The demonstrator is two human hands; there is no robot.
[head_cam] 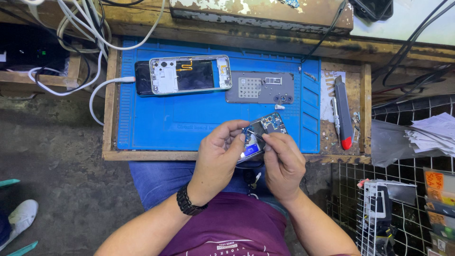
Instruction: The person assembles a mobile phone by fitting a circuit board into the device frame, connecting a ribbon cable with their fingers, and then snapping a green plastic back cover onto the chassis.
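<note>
My left hand (pixel 219 152) grips an opened phone (pixel 263 132) with its circuit board showing, held over the front edge of the blue work mat (pixel 189 114). My right hand (pixel 283 161) pinches thin metal tweezers (pixel 255 135) whose tip rests on the phone's board. A black watch sits on my left wrist. A second phone frame (pixel 189 74) with its back removed lies on top of a dark phone at the rear of the mat.
A grey magnetic screw pad (pixel 259 87) lies at the mat's rear right. A grey utility knife with a red tip (pixel 342 111) rests on the wooden tray's right side. White cables (pixel 90 38) hang at the upper left. Wire baskets stand at the right.
</note>
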